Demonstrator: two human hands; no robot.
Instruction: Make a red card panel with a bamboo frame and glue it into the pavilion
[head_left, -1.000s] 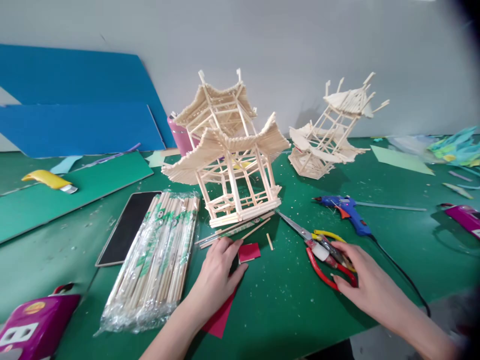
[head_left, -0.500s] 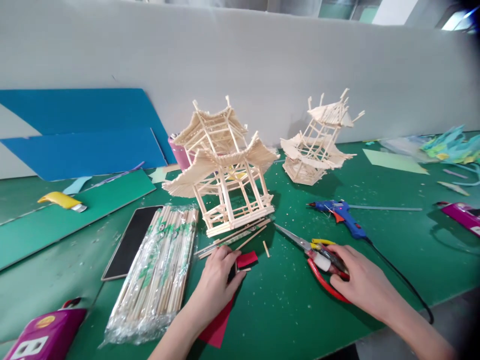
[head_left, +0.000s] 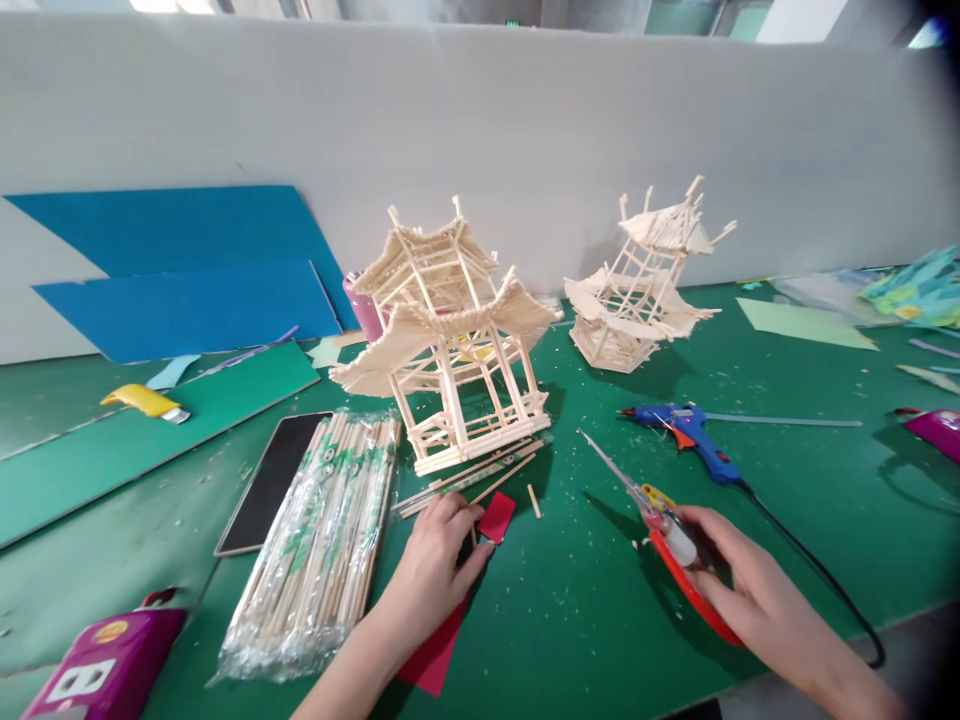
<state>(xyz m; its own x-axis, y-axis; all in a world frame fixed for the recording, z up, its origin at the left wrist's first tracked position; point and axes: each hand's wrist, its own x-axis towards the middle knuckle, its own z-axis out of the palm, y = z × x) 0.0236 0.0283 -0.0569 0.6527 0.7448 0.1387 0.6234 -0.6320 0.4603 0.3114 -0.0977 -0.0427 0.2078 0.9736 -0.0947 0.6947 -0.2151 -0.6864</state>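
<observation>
My left hand (head_left: pixel 441 550) rests on the table, thumb and fingers closed at the edge of a small red paper piece (head_left: pixel 497 517). A sliver of wood shows between the fingers. Under this hand lies a longer red paper strip (head_left: pixel 436 655), partly covered. Several loose chopsticks (head_left: pixel 510 460) are just beyond the fingers. My right hand (head_left: pixel 739 570) grips red-handled scissors (head_left: pixel 660 535), raised off the table with the blades pointing up and left. A yellow part shows beside the handles; what it belongs to is unclear. Ahead stands a stick-built pavilion model (head_left: pixel 457 340).
A second stick model (head_left: pixel 637 290) stands behind to the right. The blue glue gun (head_left: pixel 690 430) lies near my right hand, its cord running forward. Left are bagged chopsticks (head_left: pixel 322 540), a dark tablet (head_left: pixel 274 480), a yellow cutter (head_left: pixel 142 400) and a purple socket block (head_left: pixel 112 660).
My right hand has lifted the scissors off the table, moving right and toward me. The small red paper piece has turned at my left fingertips; the left hand is nearly still.
</observation>
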